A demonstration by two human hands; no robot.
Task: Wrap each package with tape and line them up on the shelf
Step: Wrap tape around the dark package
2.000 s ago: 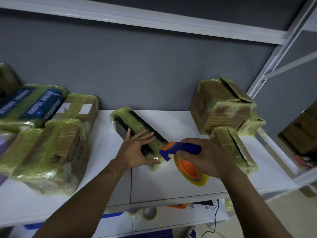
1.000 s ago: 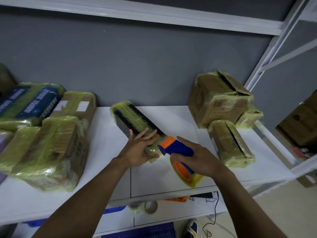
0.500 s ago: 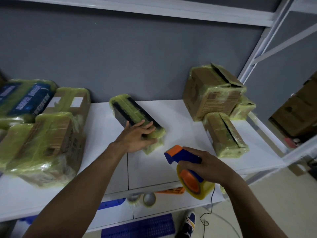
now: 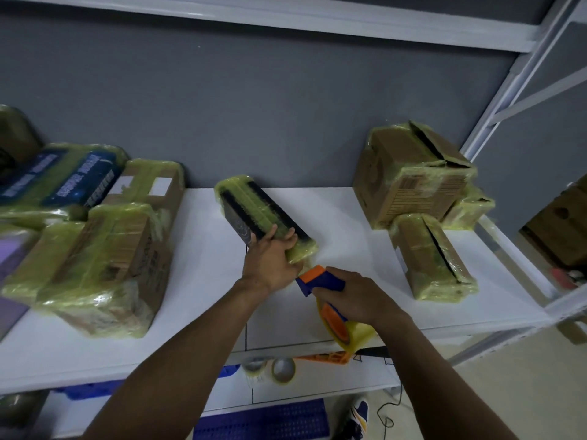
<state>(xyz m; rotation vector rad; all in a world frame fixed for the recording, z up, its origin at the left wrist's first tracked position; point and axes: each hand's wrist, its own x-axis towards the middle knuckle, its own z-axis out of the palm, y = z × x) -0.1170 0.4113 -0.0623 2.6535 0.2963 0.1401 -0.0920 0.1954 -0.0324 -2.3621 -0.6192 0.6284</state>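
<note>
A long black package (image 4: pixel 259 211) wrapped in yellowish tape lies at an angle in the middle of the white shelf (image 4: pixel 343 242). My left hand (image 4: pixel 270 258) grips its near end, fingers curled over the top. My right hand (image 4: pixel 352 293) holds a blue and orange tape dispenser (image 4: pixel 320 279) with a yellow tape roll (image 4: pixel 346 328), its orange head close against the package's near end beside my left hand.
Several taped boxes are stacked at the left (image 4: pixel 104 265). At the right stand a large taped carton (image 4: pixel 409 176) and a narrow taped box (image 4: pixel 432 258). Loose tape rolls (image 4: pixel 282 369) lie on the shelf below. A white upright post (image 4: pixel 508 90) rises at the right.
My right hand has brought the dispenser back up from the shelf's front edge to the package's near end. My left hand has shifted from lying on top to gripping that end.
</note>
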